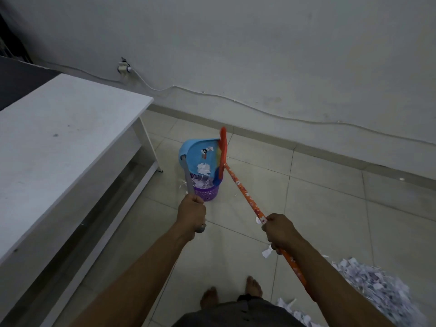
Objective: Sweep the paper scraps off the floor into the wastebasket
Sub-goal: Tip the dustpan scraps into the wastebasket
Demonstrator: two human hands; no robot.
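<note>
Beyond left hand (191, 212); dustpan (195, 152) tilted over wastebasket (207, 194); right hand (280, 228) grips broom (243, 192)

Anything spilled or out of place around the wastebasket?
Yes. A few paper scraps lie on the floor beside the purple wastebasket, below the tilted blue dustpan. A large pile sits unswept at lower right.

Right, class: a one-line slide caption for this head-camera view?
Left hand holds blue dustpan tilted over purple wastebasket of paper scraps; right hand grips broom.
</note>
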